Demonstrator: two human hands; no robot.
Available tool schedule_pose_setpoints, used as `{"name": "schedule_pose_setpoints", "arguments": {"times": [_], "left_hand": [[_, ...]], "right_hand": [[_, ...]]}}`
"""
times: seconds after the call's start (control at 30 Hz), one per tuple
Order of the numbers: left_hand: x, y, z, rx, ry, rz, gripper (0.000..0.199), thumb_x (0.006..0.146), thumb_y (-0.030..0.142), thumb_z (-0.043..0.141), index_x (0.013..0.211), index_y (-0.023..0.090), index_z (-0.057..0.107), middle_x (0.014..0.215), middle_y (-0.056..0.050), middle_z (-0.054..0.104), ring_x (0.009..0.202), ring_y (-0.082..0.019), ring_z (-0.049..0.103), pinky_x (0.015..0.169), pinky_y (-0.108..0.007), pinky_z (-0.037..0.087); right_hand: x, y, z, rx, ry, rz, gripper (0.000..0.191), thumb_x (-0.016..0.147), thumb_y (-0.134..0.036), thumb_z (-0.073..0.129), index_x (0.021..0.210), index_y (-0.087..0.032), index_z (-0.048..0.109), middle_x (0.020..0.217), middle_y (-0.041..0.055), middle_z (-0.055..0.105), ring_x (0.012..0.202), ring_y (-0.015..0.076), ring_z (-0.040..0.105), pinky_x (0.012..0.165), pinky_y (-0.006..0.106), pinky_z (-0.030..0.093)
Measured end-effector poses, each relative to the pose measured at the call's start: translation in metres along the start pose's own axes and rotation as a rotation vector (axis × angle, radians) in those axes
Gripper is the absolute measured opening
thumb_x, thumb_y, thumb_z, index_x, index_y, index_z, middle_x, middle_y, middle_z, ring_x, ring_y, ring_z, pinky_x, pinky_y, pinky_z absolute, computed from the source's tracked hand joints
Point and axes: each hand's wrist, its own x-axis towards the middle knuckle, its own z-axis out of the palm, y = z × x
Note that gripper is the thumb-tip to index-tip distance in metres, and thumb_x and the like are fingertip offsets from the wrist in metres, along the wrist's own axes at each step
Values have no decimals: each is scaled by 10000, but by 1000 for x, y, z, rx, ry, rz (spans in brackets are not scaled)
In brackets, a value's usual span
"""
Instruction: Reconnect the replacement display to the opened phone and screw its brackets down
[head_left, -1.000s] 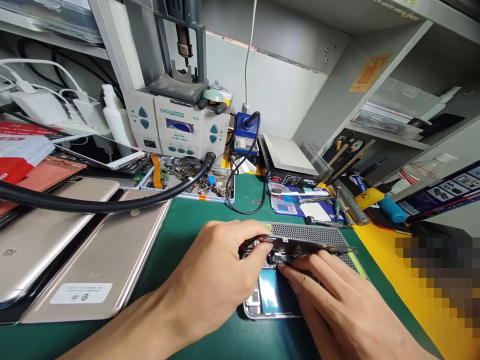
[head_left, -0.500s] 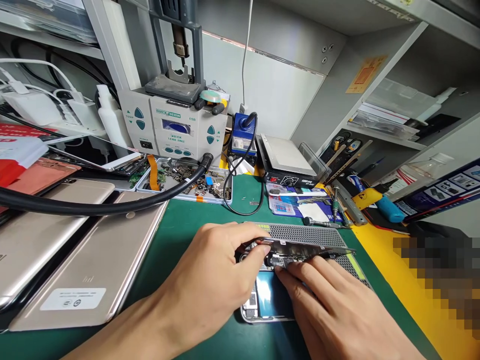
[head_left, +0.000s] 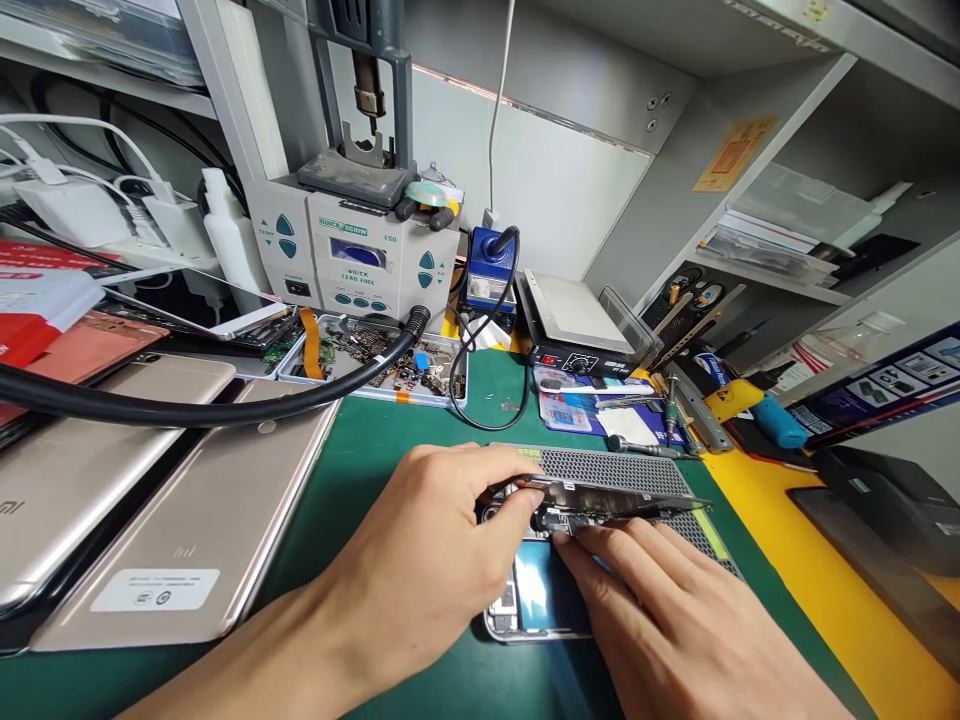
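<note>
An opened phone [head_left: 504, 620] lies on a grey perforated pad [head_left: 630, 470], with its dark battery [head_left: 547, 590] showing. Its screen panel [head_left: 600, 497] is tilted up along the far side, inner face toward me. My left hand [head_left: 442, 540] pinches the left end of this panel between thumb and fingers. My right hand [head_left: 667, 600] is bent over the phone's right side, its fingertips together at the inner parts just below the raised panel. What those fingertips press or hold is hidden.
Two gold phones [head_left: 195, 500] lie at the left, crossed by a thick black hose [head_left: 247, 408] from the hot-air station [head_left: 360, 250]. Behind stand a parts tray [head_left: 360, 395], a soldering iron holder [head_left: 491, 265] and a heating plate [head_left: 577, 310]. Screwdrivers [head_left: 671, 410] lie at right.
The view has shifted slightly. Both hands keep nearly the same positions on the phone; the raised panel looks almost unchanged.
</note>
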Motion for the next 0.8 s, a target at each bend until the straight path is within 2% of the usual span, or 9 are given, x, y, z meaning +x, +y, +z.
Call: {"name": "schedule_pose_setpoints", "arguments": {"times": [0.13,0.37,0.57,0.7,0.8], "left_hand": [[1,1,0,-2,-5,14,192,970,180,578,903,237,748,887,61,751,789,-127,673,704,-202,498],[-2,2,-1,9,-3,24,212,972,167,576,890,247,755,865,69,747,764,-117,657,679,-199,480],[-1,1,-1,16,5,31,200,968,174,583,899,248,756,869,67,748,769,-119,661,689,-199,487],[0,-1,0,20,16,27,176,965,188,591,910,242,750,872,61,744,792,-126,671,707,-199,496],[0,-2,1,18,10,24,168,973,209,585,916,240,740,882,56,740,810,-132,677,724,-202,503]], "right_hand": [[-2,2,3,1,26,-4,386,908,-22,398,1105,-83,725,1023,134,756,948,294,677,807,449,537],[4,0,1,86,-28,100,347,956,-60,444,1147,-133,724,1116,95,753,1000,259,652,903,414,540],[-3,2,5,135,-45,140,356,961,-73,465,1215,-134,707,1100,121,720,1073,265,623,919,403,554],[-8,3,6,173,-77,198,376,952,-113,483,1259,-163,695,1118,134,702,1039,284,625,867,450,577],[-9,2,3,169,-79,190,403,931,-110,473,1265,-155,693,1131,152,697,1032,304,628,823,465,583]]}}
